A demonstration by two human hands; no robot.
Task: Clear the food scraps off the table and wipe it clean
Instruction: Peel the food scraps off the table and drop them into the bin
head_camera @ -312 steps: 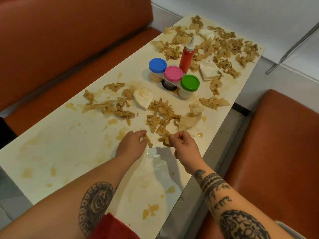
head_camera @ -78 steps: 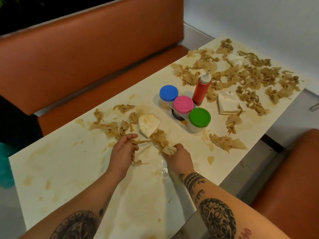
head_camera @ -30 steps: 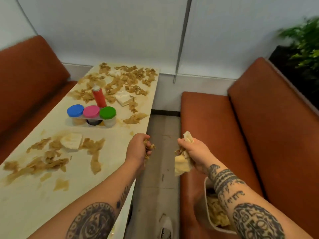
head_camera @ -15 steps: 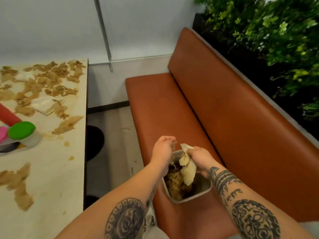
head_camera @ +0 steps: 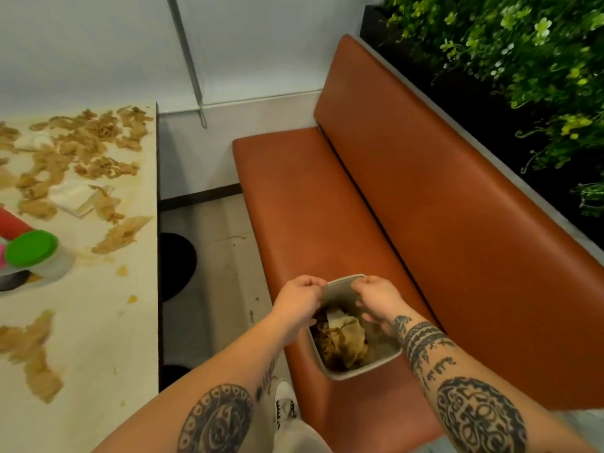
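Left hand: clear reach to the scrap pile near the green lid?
Likely yes. The left hand hovers over the bin with nothing visible in its curled fingers, and only open aisle separates it from the scrap pile at the table edge.

Left hand (head_camera: 300,302), right hand (head_camera: 376,299), fingers curled
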